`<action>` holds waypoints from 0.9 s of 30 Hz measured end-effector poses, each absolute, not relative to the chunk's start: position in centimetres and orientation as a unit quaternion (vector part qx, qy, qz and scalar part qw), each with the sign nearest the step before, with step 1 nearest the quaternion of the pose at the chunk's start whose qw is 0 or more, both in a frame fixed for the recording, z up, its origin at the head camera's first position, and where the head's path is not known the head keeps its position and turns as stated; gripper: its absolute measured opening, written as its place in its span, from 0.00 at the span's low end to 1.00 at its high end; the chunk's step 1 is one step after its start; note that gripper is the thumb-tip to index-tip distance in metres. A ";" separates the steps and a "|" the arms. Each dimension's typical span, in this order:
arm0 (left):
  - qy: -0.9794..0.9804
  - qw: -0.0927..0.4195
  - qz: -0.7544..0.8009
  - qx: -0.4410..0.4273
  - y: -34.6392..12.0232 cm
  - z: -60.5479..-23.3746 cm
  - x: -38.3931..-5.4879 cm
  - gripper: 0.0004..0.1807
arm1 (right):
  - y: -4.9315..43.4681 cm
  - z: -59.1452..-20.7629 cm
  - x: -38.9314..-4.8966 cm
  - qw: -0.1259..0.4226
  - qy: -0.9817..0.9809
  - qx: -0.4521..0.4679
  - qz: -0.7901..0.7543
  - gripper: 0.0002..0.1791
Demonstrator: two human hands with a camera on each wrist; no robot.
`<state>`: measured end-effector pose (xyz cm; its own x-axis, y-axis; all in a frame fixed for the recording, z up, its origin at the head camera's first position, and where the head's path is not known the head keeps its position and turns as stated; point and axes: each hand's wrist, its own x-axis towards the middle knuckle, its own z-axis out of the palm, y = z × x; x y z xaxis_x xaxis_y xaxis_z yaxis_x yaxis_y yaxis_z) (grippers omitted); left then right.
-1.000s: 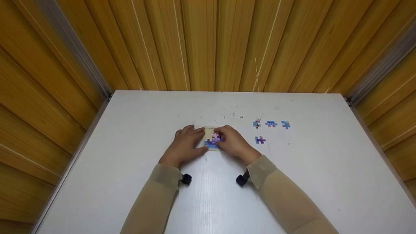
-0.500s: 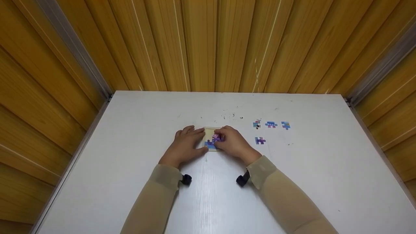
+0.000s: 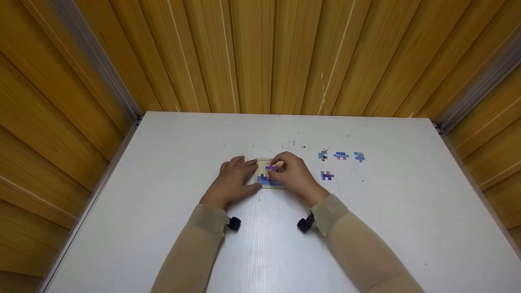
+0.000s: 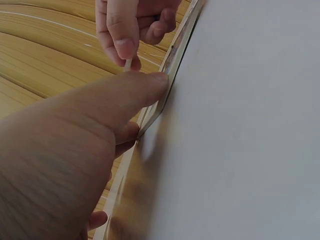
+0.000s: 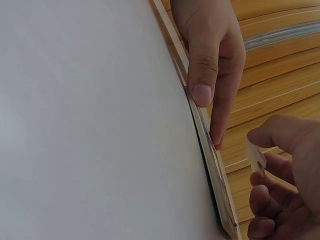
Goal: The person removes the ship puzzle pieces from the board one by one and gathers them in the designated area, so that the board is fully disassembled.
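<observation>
A small wooden puzzle tray [image 3: 261, 162] lies on the white table, a blue and purple strip of picture [image 3: 268, 181] along its near side. My left hand [image 3: 232, 184] rests at the tray's left edge, thumb and index finger extended and touching its near and far corners. Above the tray, my right hand [image 3: 296, 173] pinches a pink and purple jigsaw piece [image 3: 270, 167] between thumb and fingers. In the right wrist view that piece [image 5: 255, 156] is tilted up, clear of the tray, its pale edge showing. My right fingers hide the tray's right part.
Several loose jigsaw pieces lie to the right: one with a dark spot [image 3: 322, 155], a blue and pink one [image 3: 340, 156], a blue one [image 3: 359, 156] and a purple one [image 3: 327, 175]. Dark marks [image 3: 288, 144] speckle the table [image 3: 183, 138]. Wood-patterned walls [image 3: 252, 57] stand around it.
My right hand has raised the pink and purple jigsaw piece off the tray, uncovering more of the blue strip. The left hand stays at the tray's edge.
</observation>
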<state>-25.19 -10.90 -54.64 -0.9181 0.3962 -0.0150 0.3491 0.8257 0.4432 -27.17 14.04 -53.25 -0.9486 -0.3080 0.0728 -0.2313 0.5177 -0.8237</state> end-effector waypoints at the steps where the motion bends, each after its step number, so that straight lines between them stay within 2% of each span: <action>1: 0.955 0.053 0.219 0.195 -10.9 -54.6 -25.2 0.41 | 14.1 -53.2 -27.2 0.036 0.867 -0.155 -0.472 0.11; 14: 0.958 0.062 0.218 0.174 -10.6 -54.9 -25.4 0.42 | 15.0 -51.5 -27.4 -0.010 0.858 -0.136 -0.495 0.11; 27: 0.956 0.063 0.222 0.180 -10.8 -54.7 -25.2 0.41 | 18.8 -50.1 -26.8 -0.019 0.880 -0.120 -0.458 0.12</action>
